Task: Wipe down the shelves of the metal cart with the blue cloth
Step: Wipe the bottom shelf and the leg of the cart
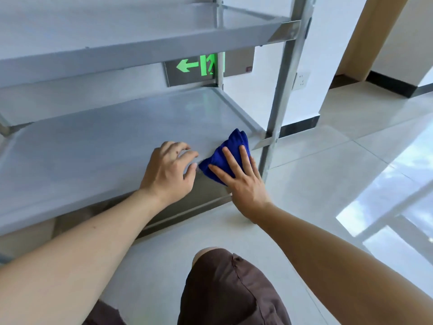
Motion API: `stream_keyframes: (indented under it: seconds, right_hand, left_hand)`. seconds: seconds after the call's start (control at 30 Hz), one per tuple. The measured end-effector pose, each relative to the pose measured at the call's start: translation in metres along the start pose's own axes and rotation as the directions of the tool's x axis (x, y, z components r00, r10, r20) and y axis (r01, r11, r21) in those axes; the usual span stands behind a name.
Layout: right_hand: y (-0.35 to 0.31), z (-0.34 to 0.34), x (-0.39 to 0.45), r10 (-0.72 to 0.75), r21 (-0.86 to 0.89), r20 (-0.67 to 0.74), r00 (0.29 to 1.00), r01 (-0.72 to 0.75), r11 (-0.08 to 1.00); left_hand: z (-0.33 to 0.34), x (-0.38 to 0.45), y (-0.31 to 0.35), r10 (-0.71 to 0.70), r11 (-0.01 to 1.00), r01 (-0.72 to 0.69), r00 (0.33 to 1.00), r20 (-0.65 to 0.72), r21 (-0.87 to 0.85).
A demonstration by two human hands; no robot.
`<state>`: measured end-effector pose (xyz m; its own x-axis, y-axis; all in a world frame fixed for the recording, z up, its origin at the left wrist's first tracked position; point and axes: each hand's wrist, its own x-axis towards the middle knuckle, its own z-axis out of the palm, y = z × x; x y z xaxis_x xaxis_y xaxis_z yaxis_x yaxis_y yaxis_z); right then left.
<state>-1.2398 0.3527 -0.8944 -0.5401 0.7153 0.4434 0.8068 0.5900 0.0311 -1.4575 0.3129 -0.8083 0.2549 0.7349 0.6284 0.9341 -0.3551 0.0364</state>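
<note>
The metal cart fills the left and top of the head view, with a wide lower shelf [93,148] and another shelf [117,36] above it. A bunched blue cloth [230,146] lies at the front right corner of the lower shelf. My right hand [241,179] presses flat on the cloth with fingers spread. My left hand [169,172] rests just left of the cloth on the shelf's front edge, fingers curled over something pale that I cannot make out.
The cart's right front post [278,102] rises just right of the cloth. A green exit sign [201,65] and a wall socket [302,79] sit on the white wall behind. Glossy tiled floor [339,172] spreads to the right. My knee in brown shorts [225,289] is below.
</note>
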Motion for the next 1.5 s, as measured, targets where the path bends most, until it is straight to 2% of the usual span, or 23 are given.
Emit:
stream_keyframes:
  seconds: [0.1, 0.17, 0.27, 0.33, 0.47, 0.6, 0.73, 0.77, 0.8, 0.87, 0.9, 1.0, 1.1, 1.23, 1.5]
  right_hand:
    - [0.012, 0.01, -0.012, 0.151, 0.064, 0.046, 0.988, -0.153, 0.986]
    - [0.018, 0.02, -0.019, 0.279, 0.132, 0.131, 0.951, -0.296, 0.946]
    - [0.025, 0.036, -0.033, 0.469, 0.206, 0.261, 0.844, -0.523, 0.827]
    - [0.027, 0.047, -0.044, 0.499, 0.221, 0.307, 0.81, -0.571, 0.791]
    - [0.022, 0.069, -0.051, 0.383, 0.255, 0.346, 0.856, -0.479, 0.84]
    - [0.015, 0.094, -0.028, 0.318, 0.243, 0.375, 0.871, -0.424, 0.873]
    - [0.01, 0.118, -0.006, 0.324, 0.226, 0.178, 0.929, -0.359, 0.905]
    - [0.008, 0.126, -0.005, 0.311, 0.208, 0.159, 0.937, -0.34, 0.917]
    - [0.006, 0.136, -0.007, 0.288, 0.172, 0.212, 0.934, -0.326, 0.93]
    - [-0.001, 0.156, -0.013, 0.247, 0.092, 0.423, 0.872, -0.313, 0.945]
    - [-0.004, 0.166, -0.015, 0.253, 0.076, 0.479, 0.841, -0.327, 0.942]
    - [-0.006, 0.186, -0.001, 0.361, 0.125, 0.482, 0.799, -0.47, 0.874]
    - [0.006, 0.199, 0.017, 0.387, 0.07, 0.533, 0.753, -0.495, 0.866]
    - [0.024, 0.212, 0.026, 0.349, 0.009, 0.506, 0.789, -0.41, 0.912]
    - [0.036, 0.245, 0.073, 0.324, -0.009, 0.444, 0.835, -0.357, 0.934]
  left_hand:
    - [0.014, -0.008, 0.008, 0.047, 0.999, -0.048, 0.997, -0.056, -0.015]
    - [0.023, -0.015, 0.012, 0.088, 0.995, -0.091, 0.994, -0.064, -0.037]
    - [0.037, -0.03, 0.017, 0.171, 0.98, -0.17, 0.985, 0.001, -0.099]
    - [0.048, -0.041, 0.017, 0.159, 0.98, -0.149, 0.985, 0.069, -0.133]
    - [0.075, -0.062, 0.009, 0.02, 0.989, 0.013, 0.976, 0.218, -0.149]
    - [0.105, -0.085, -0.004, -0.142, 0.976, 0.191, 0.924, 0.354, -0.108]
    - [0.136, -0.103, -0.021, -0.23, 0.958, 0.278, 0.89, 0.393, -0.07]
    - [0.144, -0.105, -0.024, -0.254, 0.952, 0.3, 0.884, 0.392, -0.06]
    - [0.152, -0.108, -0.027, -0.275, 0.946, 0.319, 0.879, 0.388, -0.051]
    - [0.168, -0.111, -0.031, -0.301, 0.939, 0.341, 0.873, 0.383, -0.039]
    - [0.176, -0.111, -0.032, -0.311, 0.935, 0.352, 0.868, 0.388, -0.039]
    - [0.197, -0.107, -0.036, -0.34, 0.916, 0.398, 0.839, 0.425, -0.052]
    - [0.217, -0.098, -0.04, -0.352, 0.901, 0.427, 0.819, 0.453, -0.074]
    - [0.239, -0.079, -0.045, -0.376, 0.89, 0.45, 0.814, 0.444, -0.071]
    - [0.258, -0.075, -0.046, -0.349, 0.927, 0.376, 0.851, 0.393, 0.01]
